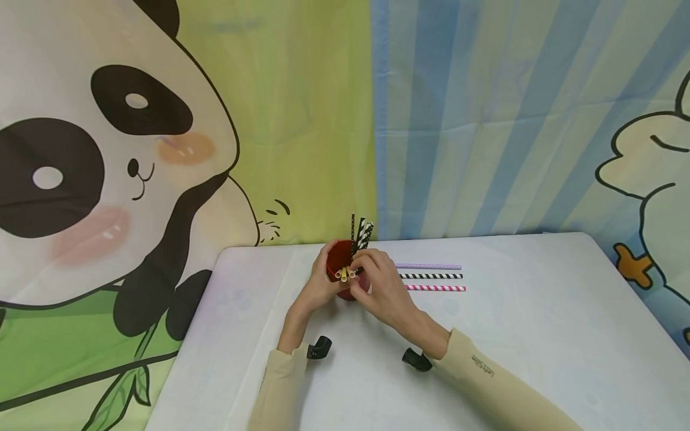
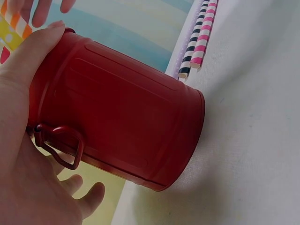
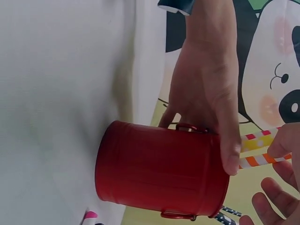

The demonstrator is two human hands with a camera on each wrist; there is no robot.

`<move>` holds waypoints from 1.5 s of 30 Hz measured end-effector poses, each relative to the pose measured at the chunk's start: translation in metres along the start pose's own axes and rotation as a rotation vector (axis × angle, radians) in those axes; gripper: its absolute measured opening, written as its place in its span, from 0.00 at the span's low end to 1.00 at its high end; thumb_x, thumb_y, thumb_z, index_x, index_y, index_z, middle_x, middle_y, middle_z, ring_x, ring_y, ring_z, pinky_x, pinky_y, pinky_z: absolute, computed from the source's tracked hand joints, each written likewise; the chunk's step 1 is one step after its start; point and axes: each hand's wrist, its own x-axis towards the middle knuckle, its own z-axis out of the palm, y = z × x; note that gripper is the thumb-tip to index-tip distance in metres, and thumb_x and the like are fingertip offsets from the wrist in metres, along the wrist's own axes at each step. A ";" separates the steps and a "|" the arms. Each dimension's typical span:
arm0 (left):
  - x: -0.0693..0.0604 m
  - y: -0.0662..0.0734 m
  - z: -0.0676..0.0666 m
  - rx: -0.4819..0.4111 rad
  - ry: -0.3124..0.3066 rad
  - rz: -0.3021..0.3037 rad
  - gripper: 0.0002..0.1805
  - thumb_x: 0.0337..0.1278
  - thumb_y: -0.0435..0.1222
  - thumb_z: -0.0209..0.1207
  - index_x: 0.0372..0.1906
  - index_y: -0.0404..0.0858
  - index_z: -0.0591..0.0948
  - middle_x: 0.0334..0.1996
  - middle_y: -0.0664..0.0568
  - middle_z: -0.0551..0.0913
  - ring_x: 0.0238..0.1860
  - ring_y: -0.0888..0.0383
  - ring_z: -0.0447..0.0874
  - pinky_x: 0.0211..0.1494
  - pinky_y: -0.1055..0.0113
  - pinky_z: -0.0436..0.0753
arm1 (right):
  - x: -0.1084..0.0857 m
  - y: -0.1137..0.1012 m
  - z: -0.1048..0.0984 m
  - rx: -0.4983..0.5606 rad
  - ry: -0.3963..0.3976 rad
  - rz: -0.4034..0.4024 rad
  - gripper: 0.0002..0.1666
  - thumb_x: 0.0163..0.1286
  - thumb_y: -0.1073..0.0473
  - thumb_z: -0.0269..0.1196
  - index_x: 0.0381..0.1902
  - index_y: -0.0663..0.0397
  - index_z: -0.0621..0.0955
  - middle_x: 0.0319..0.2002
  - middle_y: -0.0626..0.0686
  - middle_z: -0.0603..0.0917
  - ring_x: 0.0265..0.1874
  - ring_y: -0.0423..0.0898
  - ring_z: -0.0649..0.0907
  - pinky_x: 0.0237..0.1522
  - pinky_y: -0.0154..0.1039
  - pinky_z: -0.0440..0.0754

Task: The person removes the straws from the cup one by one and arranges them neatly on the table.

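Observation:
My left hand (image 1: pixel 318 290) grips a red metal bucket (image 2: pixel 117 108) with small side handles, held tilted with its mouth toward me. Several paper straws stick out of its mouth. Black-and-white patterned straws (image 1: pixel 365 234) lean at the far side. On the near side are a yellow dotted straw (image 3: pixel 257 143), a red-and-white striped straw (image 3: pixel 252 136) and an orange-and-white striped straw (image 3: pixel 255 161). My right hand (image 1: pixel 385 290) is at the bucket's mouth, its thumb and finger pinching the orange-and-white straw. Its other fingers are loosely bent.
On the white table (image 1: pixel 517 335), right of the bucket, lie a purple straw (image 1: pixel 431 266), a black-and-white striped straw (image 1: pixel 433 276) and a pink-and-white striped straw (image 1: pixel 439 288), side by side. A printed panda curtain (image 1: pixel 302 120) and a blue striped curtain (image 1: pixel 485 120) hang behind.

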 end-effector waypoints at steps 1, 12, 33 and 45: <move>0.000 0.000 0.000 0.004 0.000 0.000 0.53 0.51 0.39 0.72 0.79 0.49 0.53 0.72 0.45 0.64 0.71 0.45 0.62 0.70 0.40 0.70 | 0.000 -0.001 -0.001 0.002 -0.001 0.003 0.09 0.61 0.63 0.64 0.41 0.56 0.80 0.49 0.52 0.80 0.52 0.51 0.77 0.57 0.47 0.76; 0.003 -0.001 0.000 0.030 0.007 -0.017 0.53 0.50 0.42 0.72 0.78 0.51 0.54 0.70 0.51 0.66 0.70 0.50 0.65 0.69 0.44 0.73 | 0.002 -0.008 -0.013 0.022 0.026 0.000 0.09 0.61 0.63 0.64 0.40 0.53 0.79 0.49 0.52 0.80 0.50 0.50 0.77 0.55 0.46 0.75; 0.002 0.005 0.000 -0.006 -0.013 -0.030 0.54 0.51 0.40 0.72 0.79 0.47 0.52 0.72 0.45 0.64 0.72 0.44 0.62 0.70 0.44 0.72 | 0.007 -0.022 -0.038 0.125 0.049 0.061 0.08 0.66 0.64 0.61 0.42 0.52 0.80 0.48 0.51 0.81 0.55 0.46 0.76 0.62 0.44 0.73; -0.009 0.040 -0.004 -0.011 -0.041 -0.048 0.53 0.52 0.40 0.72 0.78 0.44 0.52 0.73 0.42 0.63 0.73 0.43 0.61 0.71 0.44 0.71 | 0.008 -0.027 -0.051 0.135 0.048 0.104 0.10 0.66 0.62 0.64 0.45 0.51 0.79 0.51 0.48 0.81 0.59 0.46 0.75 0.65 0.45 0.72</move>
